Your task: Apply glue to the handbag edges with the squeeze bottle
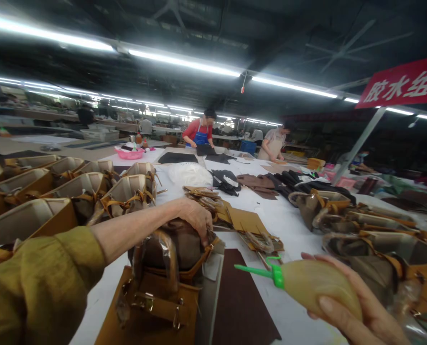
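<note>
Your right fingers (pixel 337 312) grip squeeze bottle (pixel 316 282) toward desk's (pixel 294 306) near edge; likely light, soft: hold mid-body. Left fingers (pixel 203 229) on brown bag (pixel 185 250), closure unclear.

Smooth plastic bottle (pixel 319 286), matt cloth-like brown bag (pixel 185 245), shiny metal buckles (pixel 149 303), glossy plastic-wrapped handle (pixel 172 261)

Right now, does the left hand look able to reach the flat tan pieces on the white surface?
Probably yes: the left hand is on a bag, the flat tan pieces lie nearby, and nothing seems to stand between; it would need to leave the bag.
</note>
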{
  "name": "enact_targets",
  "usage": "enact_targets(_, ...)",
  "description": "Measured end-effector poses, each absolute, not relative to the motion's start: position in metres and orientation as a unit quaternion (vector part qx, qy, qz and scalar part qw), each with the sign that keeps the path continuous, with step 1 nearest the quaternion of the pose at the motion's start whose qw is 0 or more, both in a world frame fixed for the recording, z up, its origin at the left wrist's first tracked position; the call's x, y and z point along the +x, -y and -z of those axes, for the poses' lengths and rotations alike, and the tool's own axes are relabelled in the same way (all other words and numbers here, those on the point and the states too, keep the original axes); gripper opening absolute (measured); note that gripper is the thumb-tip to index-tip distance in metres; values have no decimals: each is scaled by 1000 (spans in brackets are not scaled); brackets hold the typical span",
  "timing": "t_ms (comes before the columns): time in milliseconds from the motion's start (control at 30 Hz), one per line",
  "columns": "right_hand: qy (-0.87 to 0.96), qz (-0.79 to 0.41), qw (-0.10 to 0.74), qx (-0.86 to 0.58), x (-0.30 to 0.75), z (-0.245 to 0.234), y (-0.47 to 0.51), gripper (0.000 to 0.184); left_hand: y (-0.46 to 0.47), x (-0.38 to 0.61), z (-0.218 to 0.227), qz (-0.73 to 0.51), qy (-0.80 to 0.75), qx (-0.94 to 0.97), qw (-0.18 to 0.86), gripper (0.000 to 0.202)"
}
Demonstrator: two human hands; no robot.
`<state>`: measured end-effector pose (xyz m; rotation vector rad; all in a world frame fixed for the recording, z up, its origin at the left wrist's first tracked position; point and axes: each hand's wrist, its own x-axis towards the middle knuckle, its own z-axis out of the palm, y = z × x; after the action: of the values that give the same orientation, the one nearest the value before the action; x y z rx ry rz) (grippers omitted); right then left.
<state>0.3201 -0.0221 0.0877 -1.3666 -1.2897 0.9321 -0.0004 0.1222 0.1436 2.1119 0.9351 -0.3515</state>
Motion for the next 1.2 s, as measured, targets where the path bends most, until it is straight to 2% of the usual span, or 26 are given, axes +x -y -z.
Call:
enact_targets(133, 616, -281, 478, -560, 316, -84, 18, 60, -125, 6, -132, 195, -377, 810, 404, 28)
enact_targets(267, 599, -207, 527, -566, 294, -96, 17, 54, -126, 8, -121, 242, -381, 782, 430, 33)
enact_targets(500, 612, -187, 515, -570, 280, -85, 13, 53, -122, 8, -108, 264, -374, 759, 463, 42)
enact_targets(733, 643, -150, 477, -580, 272, -84, 8, 50, -125, 6, -100, 262, -372, 749, 482, 39)
enact_targets(967, 674, -95, 493, -542, 263, -92, 9, 41, -124, 4, -98, 257, -372, 749, 485, 40)
enact_targets(1200, 723, -63, 473, -500, 261, -90, 13, 35, -125, 4, -96, 248, -369, 753, 486, 37)
